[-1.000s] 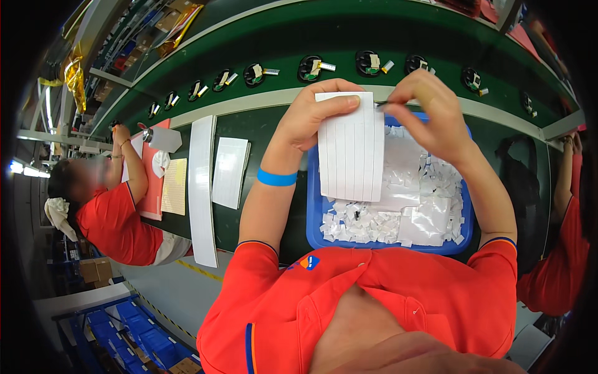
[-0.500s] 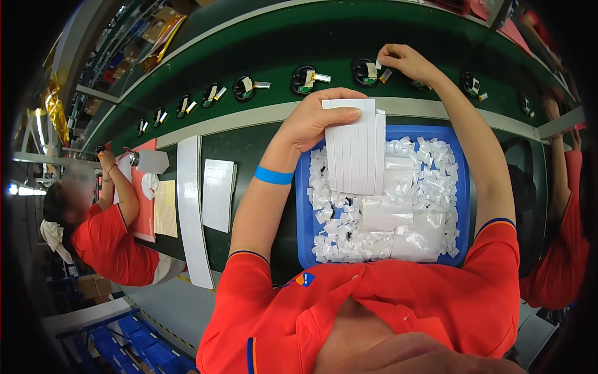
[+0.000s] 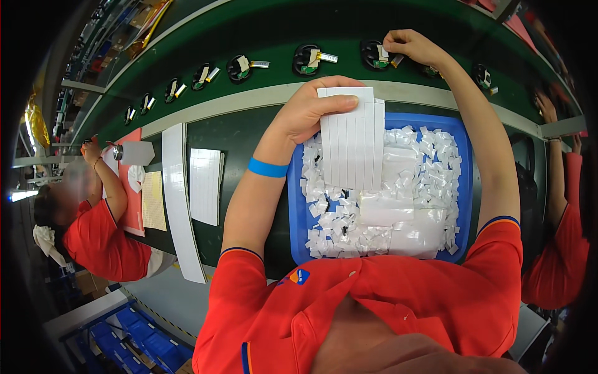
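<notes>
1. Our left hand (image 3: 311,109) is closed around the top edge of a white sheet of strips (image 3: 354,140), thumb on the front and fingers curled behind, holding it upright over the blue tray (image 3: 298,206).
2. That sheet is scored into narrow vertical strips and hangs above the left half of the tray, covering part of what lies inside.
3. The tray sits on the dark green bench just in front of us and is full of small white paper scraps (image 3: 398,206).
4. Our right hand (image 3: 411,45) is stretched well past the tray to the green conveyor belt (image 3: 261,25), its fingers pinched together at a round black part (image 3: 375,55); we cannot tell whether they grip anything.
5. More round black parts (image 3: 240,67) stand in a row along the belt.
6. To the left of the tray, a white sheet (image 3: 204,185) and a long white strip (image 3: 179,199) lie flat on the bench.
7. A co-worker in red (image 3: 99,237) works at the far left.
</notes>
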`<act>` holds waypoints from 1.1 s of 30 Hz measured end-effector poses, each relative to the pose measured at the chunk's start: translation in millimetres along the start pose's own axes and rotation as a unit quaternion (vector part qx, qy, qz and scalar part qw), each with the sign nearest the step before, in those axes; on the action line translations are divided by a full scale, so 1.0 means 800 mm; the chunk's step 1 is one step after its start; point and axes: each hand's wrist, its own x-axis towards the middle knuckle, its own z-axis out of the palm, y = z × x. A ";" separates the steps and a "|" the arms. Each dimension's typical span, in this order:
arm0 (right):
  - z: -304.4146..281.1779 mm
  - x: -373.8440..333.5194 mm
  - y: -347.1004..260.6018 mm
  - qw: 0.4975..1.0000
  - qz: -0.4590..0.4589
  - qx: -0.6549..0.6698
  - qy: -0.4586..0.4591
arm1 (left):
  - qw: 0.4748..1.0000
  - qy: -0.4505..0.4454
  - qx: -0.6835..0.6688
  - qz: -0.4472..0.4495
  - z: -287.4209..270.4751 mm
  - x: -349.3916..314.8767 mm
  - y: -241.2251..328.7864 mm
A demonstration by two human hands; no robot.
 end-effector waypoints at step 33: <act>-0.026 -0.064 -0.014 0.990 0.042 -0.035 0.129 | 1.000 -0.008 -0.007 0.025 -0.002 0.004 -0.007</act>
